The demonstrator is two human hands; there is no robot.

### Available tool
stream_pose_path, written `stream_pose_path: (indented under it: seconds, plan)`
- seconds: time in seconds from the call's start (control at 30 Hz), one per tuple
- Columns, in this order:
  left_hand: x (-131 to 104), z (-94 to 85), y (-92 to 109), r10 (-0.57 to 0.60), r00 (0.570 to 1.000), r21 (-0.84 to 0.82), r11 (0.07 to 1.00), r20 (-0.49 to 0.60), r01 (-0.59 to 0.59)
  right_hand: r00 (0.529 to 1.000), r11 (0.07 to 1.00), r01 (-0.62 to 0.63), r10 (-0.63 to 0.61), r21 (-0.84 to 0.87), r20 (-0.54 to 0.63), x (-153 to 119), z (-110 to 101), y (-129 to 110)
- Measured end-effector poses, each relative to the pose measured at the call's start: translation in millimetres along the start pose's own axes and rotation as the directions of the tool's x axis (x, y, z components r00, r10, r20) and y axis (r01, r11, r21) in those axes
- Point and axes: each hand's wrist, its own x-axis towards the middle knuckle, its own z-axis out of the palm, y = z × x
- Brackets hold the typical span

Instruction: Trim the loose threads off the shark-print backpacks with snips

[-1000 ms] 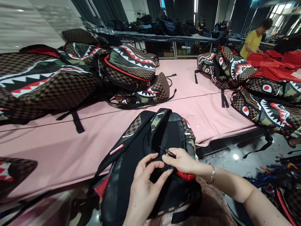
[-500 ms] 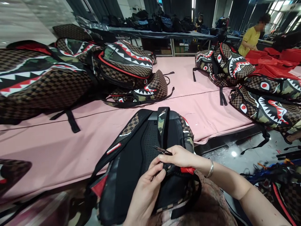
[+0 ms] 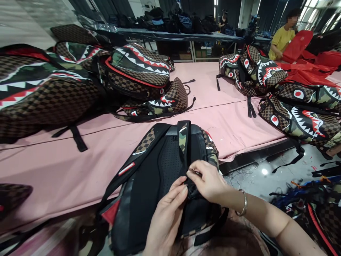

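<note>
A black backpack (image 3: 149, 185) with checkered and camouflage sides lies back side up at the table's front edge, partly over the person's lap. My left hand (image 3: 170, 209) is closed with thumb and fingers pinched on a black strap (image 3: 190, 188) of this backpack. My right hand (image 3: 206, 179), with a silver bangle at the wrist, touches the strap just to the right. Its fingers are curled round a small dark tool (image 3: 196, 173), mostly hidden in the palm. The camouflage-trimmed shoulder strap (image 3: 183, 138) stands up above both hands.
Shark-mouth backpacks are piled on the pink table (image 3: 66, 170) at left (image 3: 48, 92) and right (image 3: 301, 117). Red fabric (image 3: 306, 71) lies at the back right, beside a person in yellow (image 3: 281, 39). More bags (image 3: 319, 213) are low at right; another person (image 3: 223, 20) is far back.
My right hand has turned over and closed in on the strap, and the tool's pointed end no longer shows. The person in yellow has lifted a red piece.
</note>
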Motion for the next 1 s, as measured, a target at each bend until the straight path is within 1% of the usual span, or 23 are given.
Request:
stream_pose_path:
  seconds: [0.03, 0.1, 0.2, 0.3, 0.43, 0.5, 0.53, 0.57, 0.6, 0.63, 0.67, 0.73, 0.77, 0.8, 0.83, 0.93, 1.0]
  plan:
    - [-2.2, 0.9, -0.9, 0.0, 1.0, 0.007, 1.0, -0.005, 0.0, 0.999, 1.0, 0.001, 0.0, 0.029, -0.041, -0.9, -3.9, 1.8]
    - [-5.6, 2.7, -2.7, 0.019, 0.999, 0.003, 1.0, -0.026, -0.019, 0.997, 0.996, -0.009, 0.015, 0.084, -0.074, -4.0, -11.4, 5.1]
    - [-7.4, 4.5, -5.1, 0.058, 0.996, -0.029, 0.998, -0.065, -0.06, 0.999, 0.989, 0.018, -0.01, 0.144, -0.05, -13.5, -15.9, 9.1]
    - [-6.8, 5.5, -6.5, 0.063, 0.995, -0.035, 0.997, -0.074, -0.065, 0.997, 0.981, 0.07, -0.064, 0.182, -0.039, -26.4, -10.9, 12.4]
    - [-8.0, 6.8, -7.1, 0.085, 0.992, -0.009, 0.996, -0.089, -0.086, 0.98, 0.973, 0.186, -0.174, 0.134, -0.095, -38.4, -4.8, 9.6]
    - [-9.2, 7.2, -7.7, 0.082, 0.992, -0.027, 0.996, -0.092, -0.085, 0.969, 0.968, 0.236, -0.228, 0.084, -0.101, -40.8, -3.6, 4.0]
    - [-9.6, 7.3, -8.3, 0.079, 0.993, -0.042, 0.996, -0.092, -0.083, 0.966, 0.968, 0.243, -0.234, 0.07, -0.109, -41.2, -2.6, 1.0]
    - [-9.7, 7.4, -9.3, 0.079, 0.993, -0.057, 0.995, -0.092, -0.084, 0.968, 0.971, 0.227, -0.216, 0.075, -0.132, -41.4, -1.2, -1.4]
    - [-9.5, 7.6, -10.3, 0.08, 0.992, -0.074, 0.993, -0.094, -0.087, 0.972, 0.976, 0.186, -0.167, 0.11, -0.163, -41.4, 0.7, -2.9]
    - [-9.1, 7.8, -11.4, 0.079, 0.992, -0.095, 0.992, -0.096, -0.088, 0.977, 0.977, 0.117, -0.081, 0.179, -0.195, -41.4, 2.8, -3.3]
    - [-8.5, 8.2, -12.4, 0.071, 0.993, -0.124, 0.989, -0.099, -0.084, 0.977, 0.962, 0.026, 0.033, 0.272, -0.209, -41.7, 4.5, -2.6]
    - [-7.5, 9.7, -13.1, 0.031, 0.993, -0.208, 0.977, -0.113, -0.054, 0.954, 0.882, -0.153, 0.25, 0.446, -0.167, -44.2, 4.9, 1.1]
    - [-7.2, 11.0, -12.9, 0.001, 0.993, -0.252, 0.967, -0.115, -0.03, 0.942, 0.849, -0.21, 0.309, 0.486, -0.133, -46.9, 3.2, 3.2]
    - [-7.2, 12.5, -12.2, -0.028, 0.993, -0.291, 0.957, -0.116, -0.007, 0.94, 0.841, -0.241, 0.326, 0.485, -0.098, -50.5, 0.0, 5.1]
    - [-7.4, 14.3, -11.3, -0.053, 0.992, -0.323, 0.946, -0.112, 0.014, 0.947, 0.858, -0.25, 0.313, 0.449, -0.071, -55.1, -4.0, 6.4]
    - [-9.5, 19.3, -8.5, -0.086, 0.991, -0.388, 0.921, -0.102, 0.04, 0.973, 0.94, -0.222, 0.231, 0.26, -0.005, -71.2, -16.4, 7.4]
    - [-11.2, 22.0, -7.2, -0.102, 0.989, -0.424, 0.905, -0.111, 0.046, 0.98, 0.963, -0.199, 0.2, 0.184, 0.012, -79.6, -20.4, 6.8]
